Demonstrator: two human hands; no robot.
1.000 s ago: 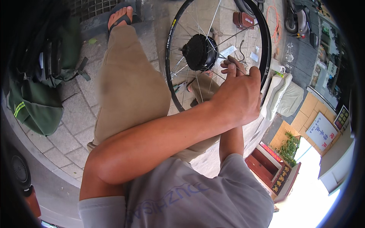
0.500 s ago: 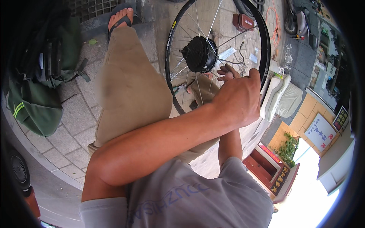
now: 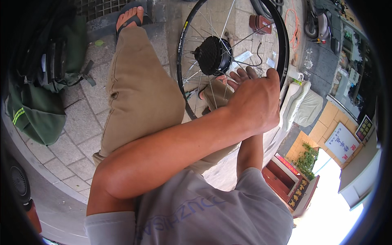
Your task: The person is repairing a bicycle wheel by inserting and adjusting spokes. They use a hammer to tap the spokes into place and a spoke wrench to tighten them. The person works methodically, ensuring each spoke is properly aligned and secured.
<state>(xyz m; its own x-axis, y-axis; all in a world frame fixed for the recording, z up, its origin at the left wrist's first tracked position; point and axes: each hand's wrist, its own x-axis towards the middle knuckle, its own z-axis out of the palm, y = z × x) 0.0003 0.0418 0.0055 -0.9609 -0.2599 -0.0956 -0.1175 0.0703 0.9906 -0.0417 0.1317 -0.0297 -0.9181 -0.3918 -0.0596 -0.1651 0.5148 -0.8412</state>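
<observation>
A bicycle wheel with a black rim, thin spokes and a black hub with a sprocket cassette stands between my legs. My left forearm crosses over to the right. My left hand is closed against the lower right of the rim; its fingertips, and whatever they grip there, are hidden. Behind it, my right hand shows only its darkened fingers, stretched and apart by the spokes. The left wrist hides the rest of that hand. A dark cable shows beyond the spokes.
A dark red box and an orange cord lie on the paving past the wheel. White padded cushions are at right. A green bag lies at left. A parked scooter stands at the far right.
My right fingers have spread and straightened from a more curled pose. The left hand stays at the rim. The wheel sits slightly higher in view.
</observation>
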